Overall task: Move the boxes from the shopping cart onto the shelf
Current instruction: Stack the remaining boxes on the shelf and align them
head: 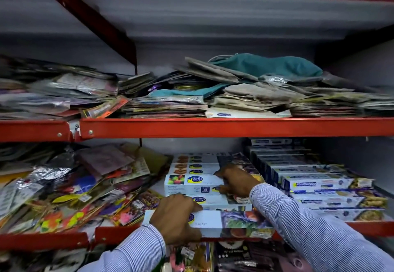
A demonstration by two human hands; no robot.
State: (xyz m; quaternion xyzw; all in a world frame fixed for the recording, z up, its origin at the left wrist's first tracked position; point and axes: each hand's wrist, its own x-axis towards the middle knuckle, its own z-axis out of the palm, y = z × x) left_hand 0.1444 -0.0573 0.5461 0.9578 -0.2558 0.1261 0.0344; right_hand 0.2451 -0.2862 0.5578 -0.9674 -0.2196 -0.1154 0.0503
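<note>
Front box (215,221) sits at the lip of the lower shelf (371,228), its near edge over the red rail. Risk: if you let go before it's pushed back, it probably tips off the front. Cause = too little of the base on the shelf.

2nd risk: loose packets (74,188) lie just left of the box row; shove at an angle and you likely drag some off, or skew the stacked boxes (191,183) behind.

Left hand (175,218): fingers curled over the front box's left end, clamped on it, palm down. Right hand (236,181): fingers bent around the right end of the stacked boxes, pressing; firm grip or just steadying, can't tell. Cart not in view.
</note>
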